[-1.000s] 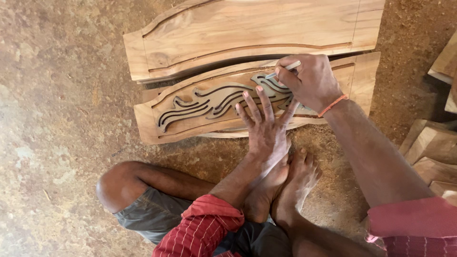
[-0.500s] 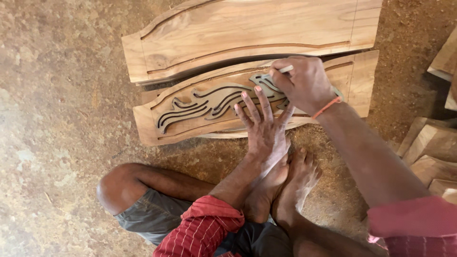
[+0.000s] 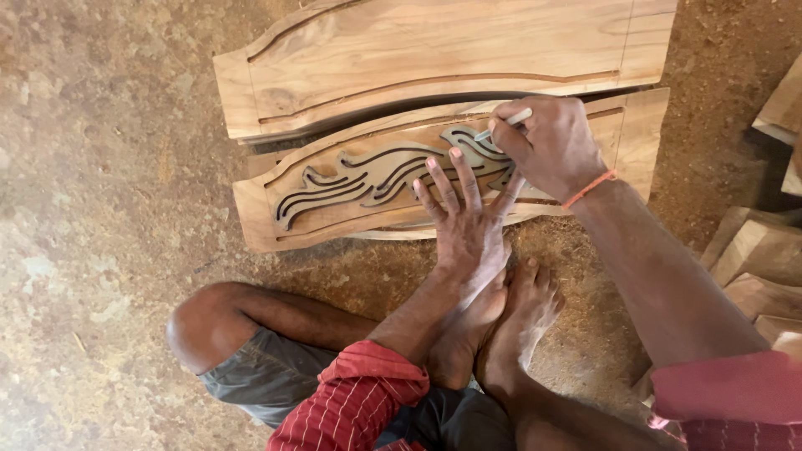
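— Wood: carved panel (image 3: 351, 188) flat on the dirt floor (image 3: 100, 167), just beyond the feet. Changed?
— Barely. Right hand (image 3: 551, 146), grip clenched on a pale pencil (image 3: 504, 124), nudged left along the scrollwork's right end. Left hand (image 3: 464, 221) pressed flat as before, holding nothing.
— Tracing under way, then.

We worked on a bare earthen floor (image 3: 100, 167), brown and mottled with pale patches and scattered sawdust. Daylight fell evenly, without hard shadows. At the right edge of the floor lay a pile of rough wooden offcuts (image 3: 756, 250), stacked loosely, partly cut off from sight.
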